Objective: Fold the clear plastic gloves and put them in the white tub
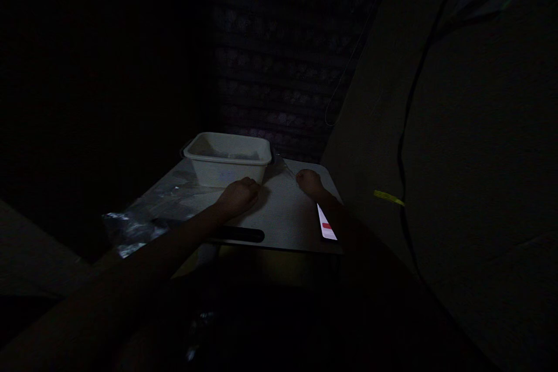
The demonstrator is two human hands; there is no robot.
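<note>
The scene is very dark. My left hand (239,196) is closed in front of the white plastic tub (229,173), near its front right corner; whatever its fingers hold, if anything, is hidden. Farther right, my right hand (309,183) is closed in a pinch above the table. A thin, clear piece of plastic (285,167) runs from its fingers up and left, beside the tub's right side. Inside the tub lies something greyish and see-through that I cannot make out. Crumpled clear plastic bags (139,226) spread along the table's left side, beside my left forearm.
A small white table (283,215) carries these things, with a dark slot along its near edge. A phone with a lit screen (326,223) lies by my right forearm. To the right, a black cable (405,128) with yellow tape (387,197) runs down the wall.
</note>
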